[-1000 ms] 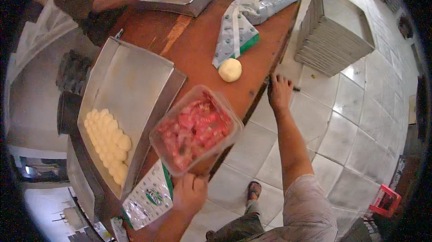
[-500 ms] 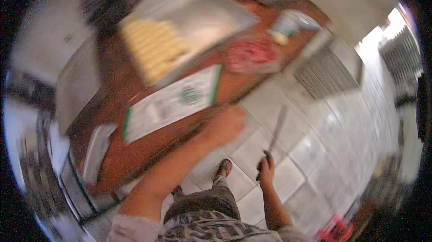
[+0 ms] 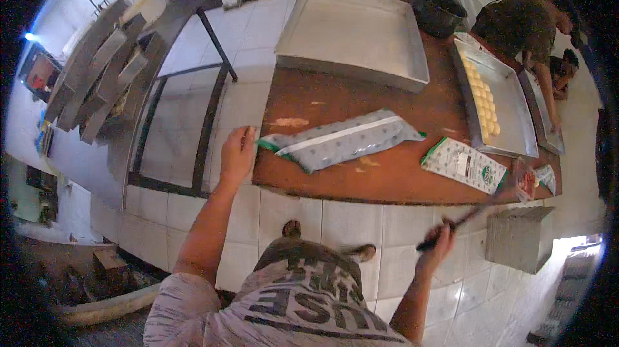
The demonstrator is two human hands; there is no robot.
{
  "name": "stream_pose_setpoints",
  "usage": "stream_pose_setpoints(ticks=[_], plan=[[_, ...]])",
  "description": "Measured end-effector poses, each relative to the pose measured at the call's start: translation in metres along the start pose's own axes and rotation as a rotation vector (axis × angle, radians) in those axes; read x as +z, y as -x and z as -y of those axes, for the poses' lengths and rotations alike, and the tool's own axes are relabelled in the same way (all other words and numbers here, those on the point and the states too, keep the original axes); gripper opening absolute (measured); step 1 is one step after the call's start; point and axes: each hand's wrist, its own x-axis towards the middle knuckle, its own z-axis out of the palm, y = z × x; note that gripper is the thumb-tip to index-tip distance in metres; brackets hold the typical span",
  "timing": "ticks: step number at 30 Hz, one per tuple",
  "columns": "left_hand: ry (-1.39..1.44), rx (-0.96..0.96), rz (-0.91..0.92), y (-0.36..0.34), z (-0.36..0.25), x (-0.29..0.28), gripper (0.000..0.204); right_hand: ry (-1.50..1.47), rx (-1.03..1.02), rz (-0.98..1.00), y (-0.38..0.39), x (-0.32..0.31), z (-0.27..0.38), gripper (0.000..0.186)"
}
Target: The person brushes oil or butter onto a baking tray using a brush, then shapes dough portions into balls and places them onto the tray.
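Observation:
My right hand [image 3: 438, 247] grips the black handle of a knife [image 3: 476, 213], its blade pointing up and right toward the table's front edge. My left hand [image 3: 237, 158] is raised beside the table's left end with its fingers curled together; nothing shows in them. Just right of it lies a long, filled plastic bag [image 3: 348, 139], silvery with a pale stripe and green ends. A flatter white packet with green edges [image 3: 465, 165] rests further right. Both lie on the brown table [image 3: 387, 182].
A large metal tray [image 3: 351, 37] stands at the back, with a black tub [image 3: 438, 11] beside it. Right of them, another tray [image 3: 516, 111] holds rows of yellow dough pieces [image 3: 482, 99]. A co-worker [image 3: 519, 28] reaches toward a further tray. A metal frame [image 3: 201, 153] stands left.
The view has swung left, bringing the silvery bag and the big tray into sight. My left hand is now at the table's left end. The knife stays in my right hand.

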Motion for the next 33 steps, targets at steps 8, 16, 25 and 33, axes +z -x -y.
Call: stream_pose_setpoints(ticks=[8, 16, 25, 33], plan=[[0.157, -0.218, 0.404, -0.008, 0.027, 0.008, 0.027, 0.480, -0.368, 0.691, -0.003, 0.227, -0.029, 0.029], [0.478, -0.568, 0.422, 0.050, 0.024, -0.029, 0.025, 0.703, -0.467, 0.753, 0.006, 0.283, -0.042, 0.026], [0.589, -0.628, 0.497, 0.067, 0.042, -0.046, 0.027, 0.805, -0.182, 1.150, 0.096, 0.213, -0.054, 0.024], [0.399, -0.399, 0.351, 0.074, 0.042, -0.041, 0.020, 1.042, -0.302, 1.149, 0.130, 0.224, -0.066, 0.029]])
